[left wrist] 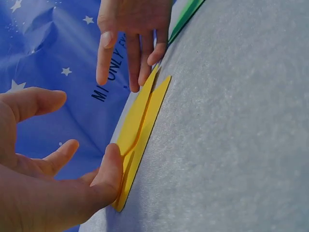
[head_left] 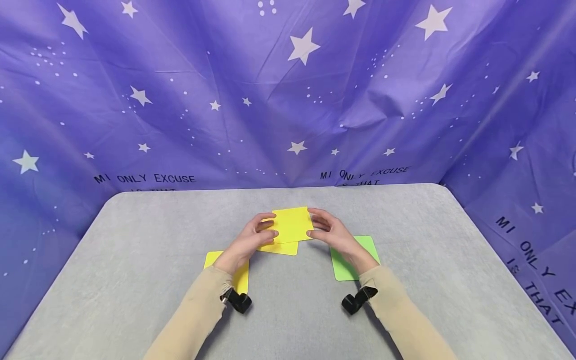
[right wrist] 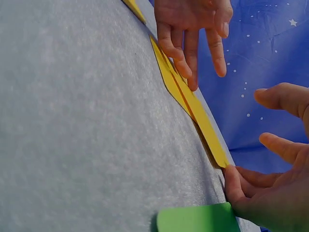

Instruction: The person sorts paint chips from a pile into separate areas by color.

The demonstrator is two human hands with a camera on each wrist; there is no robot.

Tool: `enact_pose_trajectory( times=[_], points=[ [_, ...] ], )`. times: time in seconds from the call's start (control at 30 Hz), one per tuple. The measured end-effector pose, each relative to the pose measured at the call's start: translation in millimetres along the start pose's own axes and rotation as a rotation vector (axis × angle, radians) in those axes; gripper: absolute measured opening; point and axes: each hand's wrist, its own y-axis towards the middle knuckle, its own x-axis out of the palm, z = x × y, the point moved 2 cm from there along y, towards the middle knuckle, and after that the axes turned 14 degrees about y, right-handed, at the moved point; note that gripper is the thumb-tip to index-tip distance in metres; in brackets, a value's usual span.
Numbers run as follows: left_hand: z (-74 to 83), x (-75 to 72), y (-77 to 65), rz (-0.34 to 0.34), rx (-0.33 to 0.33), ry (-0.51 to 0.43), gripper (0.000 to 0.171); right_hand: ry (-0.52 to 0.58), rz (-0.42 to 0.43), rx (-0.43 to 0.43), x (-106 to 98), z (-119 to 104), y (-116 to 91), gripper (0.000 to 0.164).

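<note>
A yellow square card (head_left: pixel 292 225) lies between my two hands, partly over a second yellow card (head_left: pixel 285 248) on the table. My left hand (head_left: pixel 253 235) holds its left edge, thumb at the near part, with the upper fingers spread apart in the left wrist view. At the opposite edge, my right hand (head_left: pixel 335 234) holds the card with thumb and fingers near a corner. Seen from the right wrist, the upper card (right wrist: pixel 205 128) stands slightly raised at that end, with shadow beneath. Fingers partly hide both side edges.
Beneath my left wrist lies another yellow card (head_left: pixel 243 277), and beneath my right wrist a green card (head_left: pixel 344 267). All rest on a grey table (head_left: pixel 292 310). A purple curtain with white stars (head_left: pixel 252 125) hangs behind it.
</note>
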Motion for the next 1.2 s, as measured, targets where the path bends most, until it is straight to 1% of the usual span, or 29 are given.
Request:
enact_pose_trajectory(
  times=[0.1, 0.3, 0.5, 0.67, 0.77, 0.83, 1.0, 1.1, 1.2],
  points=[
    [-1.4, -1.1, -0.5, -0.003, -0.002, -0.025, 0.056, 0.004, 0.006, 0.000, 1, 0, -2, 0.066],
    [-1.0, -1.1, -2.9, -0.002, 0.045, -0.051, 0.054, -0.005, 0.031, -0.011, 3, 1, -4, 0.063],
    [-1.1, -1.7, -5.4, 0.032, 0.041, -0.090, 0.051, 0.012, 0.044, -0.044, 3, 3, -8, 0.058],
    [-0.3, -0.3, -7.6, 0.043, 0.052, -0.114, 0.051, 0.025, 0.079, -0.052, 3, 4, -11, 0.056],
    [0.2, 0.8, -9.0, 0.058, 0.064, -0.091, 0.051, 0.035, 0.096, -0.056, 3, 3, -13, 0.057],
    [0.4, 1.6, -9.6, 0.081, 0.074, -0.062, 0.050, 0.046, 0.098, -0.060, 3, 3, -15, 0.056],
    [-0.4, 3.7, -10.8, 0.128, 0.079, -0.004, 0.049, 0.070, 0.086, -0.081, 7, 4, -18, 0.054],
    [-0.7, 4.4, -12.8, 0.133, 0.076, 0.006, 0.048, 0.079, 0.079, -0.096, 9, 6, -19, 0.052],
    [-2.0, 4.0, -16.0, 0.117, 0.076, 0.001, 0.046, 0.092, 0.064, -0.100, 11, 6, -22, 0.051]
  ],
)
